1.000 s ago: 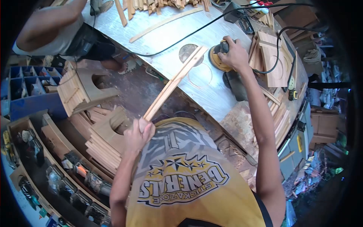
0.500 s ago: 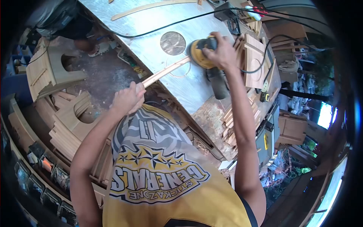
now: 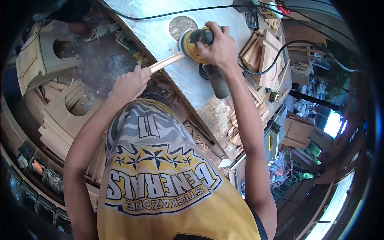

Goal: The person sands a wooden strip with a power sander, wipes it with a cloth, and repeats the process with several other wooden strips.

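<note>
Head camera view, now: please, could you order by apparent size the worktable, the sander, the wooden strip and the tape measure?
Largest to smallest:
1. worktable
2. sander
3. wooden strip, visible part only
4. tape measure

Wood strip [image 3: 166, 62]: near end hidden in L hand [image 3: 130, 84], far end lost at sander [image 3: 192, 45], so exact contact w/ pad unclear. Sander's grip partly covered by R hand [image 3: 220, 48]. Tabletop [image 3: 156, 34] & blk cable [image 3: 180, 14] cut off by top edge; co-worker up there too, mostly out of view bar a lower leg & foot [image 3: 96, 34]. Contents of bins [image 3: 52, 180], lower L, too dark/sm. to ID.
</note>
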`<state>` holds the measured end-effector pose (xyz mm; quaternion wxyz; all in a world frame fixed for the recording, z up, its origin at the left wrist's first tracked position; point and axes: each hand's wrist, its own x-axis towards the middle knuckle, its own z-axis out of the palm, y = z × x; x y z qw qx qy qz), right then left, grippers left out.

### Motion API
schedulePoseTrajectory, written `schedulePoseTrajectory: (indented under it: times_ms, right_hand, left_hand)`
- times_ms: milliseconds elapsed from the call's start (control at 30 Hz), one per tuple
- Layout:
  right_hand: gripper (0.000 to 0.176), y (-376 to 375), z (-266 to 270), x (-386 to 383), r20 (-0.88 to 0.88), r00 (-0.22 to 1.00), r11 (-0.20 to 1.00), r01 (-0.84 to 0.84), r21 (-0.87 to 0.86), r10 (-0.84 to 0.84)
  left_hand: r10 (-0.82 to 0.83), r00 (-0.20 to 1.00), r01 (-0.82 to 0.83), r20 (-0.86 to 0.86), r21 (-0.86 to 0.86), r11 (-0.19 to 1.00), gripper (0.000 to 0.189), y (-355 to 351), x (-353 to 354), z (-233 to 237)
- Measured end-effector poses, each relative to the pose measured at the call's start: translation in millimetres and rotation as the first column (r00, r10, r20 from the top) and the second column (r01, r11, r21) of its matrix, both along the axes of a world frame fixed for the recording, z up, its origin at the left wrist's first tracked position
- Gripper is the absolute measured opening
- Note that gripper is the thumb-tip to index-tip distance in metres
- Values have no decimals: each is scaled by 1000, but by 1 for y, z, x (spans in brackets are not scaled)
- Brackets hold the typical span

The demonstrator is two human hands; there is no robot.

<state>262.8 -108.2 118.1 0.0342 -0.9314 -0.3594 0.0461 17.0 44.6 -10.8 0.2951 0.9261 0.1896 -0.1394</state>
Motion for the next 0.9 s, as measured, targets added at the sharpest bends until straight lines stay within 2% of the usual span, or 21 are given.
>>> schedulePoseTrajectory:
  times_ms: [33,333,467,533,600,667,767,900]
  right_hand:
    - [61,-6,-3,12,-3,1000,999,-14,45,14]
    - [65,-28,-4,65,48,994,995,98,1,-98]
    - [65,-27,-3,73,75,993,996,94,4,-94]
    - [65,-25,-3,63,72,992,995,101,-9,-100]
    - [65,-16,-5,49,40,999,998,38,-52,-36]
    - [63,-8,-7,22,25,1000,1000,-14,4,13]
    - [60,16,4,-25,-8,999,998,-44,-34,44]
    - [58,27,6,-66,-63,990,992,-128,11,129]
  left_hand:
    - [4,1000,-4,-13,0,1000,46,1,0,-1]
    - [1,1000,-1,-12,-47,999,43,-5,4,4]
    - [-27,998,27,-53,-1,1000,42,-4,8,7]
    - [-11,999,10,-51,-11,1000,41,-6,10,13]
    - [-8,998,7,-54,-14,1000,40,-7,16,14]
    - [3,998,-4,-62,-11,1000,39,-8,21,10]
    - [20,999,-21,-40,-30,999,37,-11,25,8]
    - [-8,1000,8,-7,-40,999,27,-17,29,28]
